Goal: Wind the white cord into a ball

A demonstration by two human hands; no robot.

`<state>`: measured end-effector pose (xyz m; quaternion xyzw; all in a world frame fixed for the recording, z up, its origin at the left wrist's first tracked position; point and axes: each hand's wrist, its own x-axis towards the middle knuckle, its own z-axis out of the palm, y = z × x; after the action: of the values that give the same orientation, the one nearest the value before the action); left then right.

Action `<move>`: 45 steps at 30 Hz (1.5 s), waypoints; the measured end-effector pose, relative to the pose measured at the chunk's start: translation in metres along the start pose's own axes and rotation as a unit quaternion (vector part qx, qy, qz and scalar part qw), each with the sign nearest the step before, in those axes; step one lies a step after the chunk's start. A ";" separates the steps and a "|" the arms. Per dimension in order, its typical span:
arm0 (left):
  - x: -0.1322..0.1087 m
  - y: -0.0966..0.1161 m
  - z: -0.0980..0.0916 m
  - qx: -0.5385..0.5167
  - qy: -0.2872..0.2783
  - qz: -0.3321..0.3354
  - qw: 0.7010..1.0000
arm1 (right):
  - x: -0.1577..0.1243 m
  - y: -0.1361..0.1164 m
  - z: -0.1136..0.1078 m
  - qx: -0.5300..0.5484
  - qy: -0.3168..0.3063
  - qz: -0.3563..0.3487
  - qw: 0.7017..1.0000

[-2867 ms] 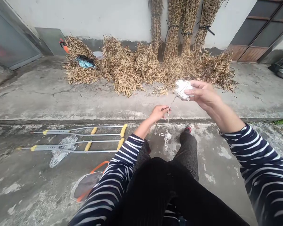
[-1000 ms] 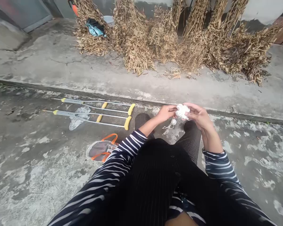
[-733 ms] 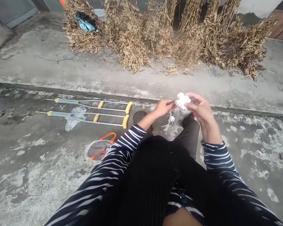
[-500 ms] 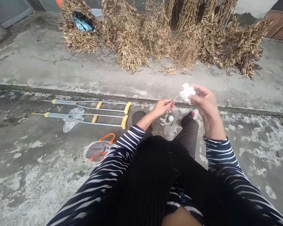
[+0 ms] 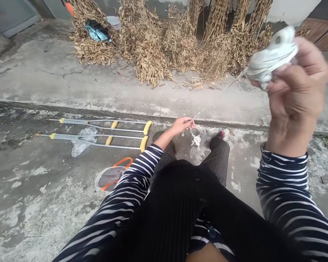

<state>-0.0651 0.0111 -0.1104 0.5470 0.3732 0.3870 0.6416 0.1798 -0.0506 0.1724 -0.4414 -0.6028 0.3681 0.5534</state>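
Observation:
My right hand [image 5: 297,76], raised at the upper right, is closed around a bundle of white string [image 5: 273,58] wound in loops. From the bundle a thin strand [image 5: 237,78] runs down and left toward my left hand [image 5: 182,125], blurred partway along. The left fingers are pinched on that string, in front of my left knee. Below them, on the concrete between my feet, lies a small tangled heap of white string [image 5: 196,141].
Two crutches [image 5: 125,137] with yellow pads lie at the left beside a clear plastic bag [image 5: 84,140]. A mesh bag with orange handles [image 5: 109,176] is near my left arm. A low concrete step [image 5: 112,112] runs across, with dried plant bundles [image 5: 153,54] beyond.
My right hand has swung up and right, closer to the camera, with the string bundle. The strand between my hands is much longer. My left hand has shifted slightly left.

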 end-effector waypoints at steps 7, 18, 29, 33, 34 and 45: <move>0.013 -0.005 -0.028 0.034 0.014 0.005 0.999 | -0.004 -0.033 -0.001 -0.103 0.090 -0.132 0.982; 0.015 0.074 0.014 0.003 0.077 0.077 0.994 | 0.010 0.016 0.036 0.093 -0.057 0.017 0.994; -0.010 0.097 0.065 -0.129 0.015 0.079 0.988 | 0.027 0.052 0.042 0.080 -0.080 0.042 0.993; -0.016 0.064 0.036 -0.078 0.016 -0.016 0.997 | 0.032 0.069 0.027 0.078 -0.021 0.022 0.997; -0.015 0.054 0.028 -0.051 0.024 -0.040 0.998 | 0.031 0.072 0.026 0.076 -0.016 0.018 0.997; -0.041 0.104 0.001 0.020 -0.224 -0.020 0.974 | 0.042 0.076 0.007 0.009 0.051 -0.066 0.996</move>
<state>-0.0911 -0.0160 -0.0047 0.6251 0.2385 0.2344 0.7053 0.1824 0.0148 0.1150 -0.4139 -0.5979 0.3137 0.6105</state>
